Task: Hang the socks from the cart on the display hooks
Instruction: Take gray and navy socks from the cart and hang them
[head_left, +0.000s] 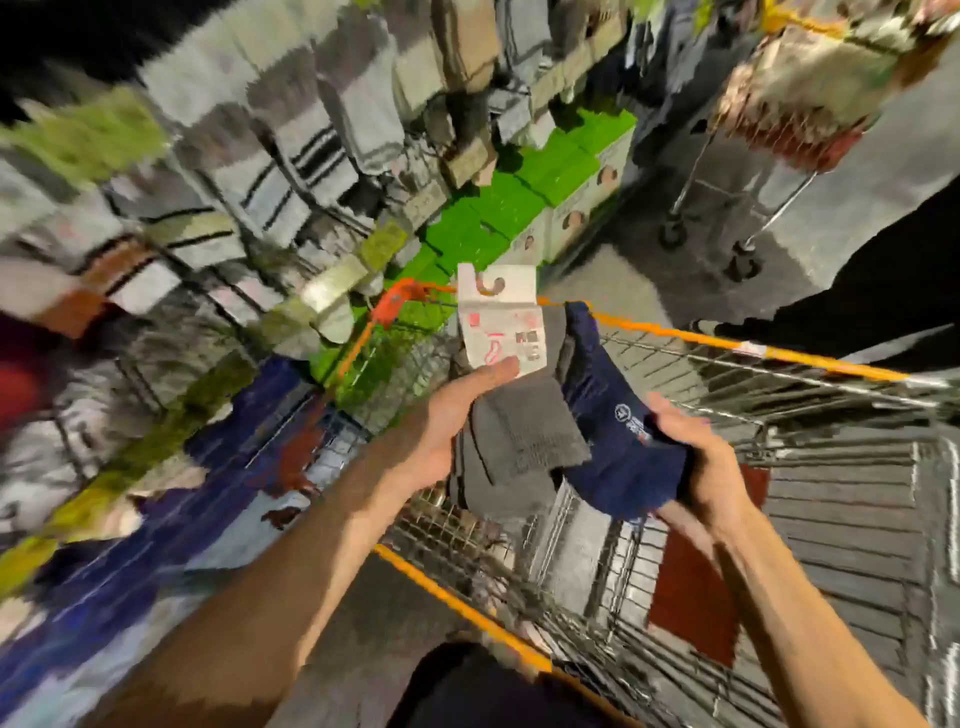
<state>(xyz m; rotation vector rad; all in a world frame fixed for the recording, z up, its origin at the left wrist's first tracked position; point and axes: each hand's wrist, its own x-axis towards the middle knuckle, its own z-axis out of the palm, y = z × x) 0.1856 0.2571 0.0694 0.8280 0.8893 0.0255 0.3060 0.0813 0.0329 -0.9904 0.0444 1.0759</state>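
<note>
You've got two sock bundles, two carts.
One grey bundle (519, 441), one navy bundle (618, 457) above the near cart (727, 343); one far cart (795, 135) beyond it.

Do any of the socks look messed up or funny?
Nothing looks torn. The navy socks are scrunched up in the right hand, and no hanging card shows on them, unlike the gray socks in the left hand.

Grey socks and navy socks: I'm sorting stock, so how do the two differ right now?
The grey socks carry a white card with a hanger slot; no card shows on the navy socks. The grey socks sit in the left hand, the navy socks in the right hand. Both are held above the cart.
</note>
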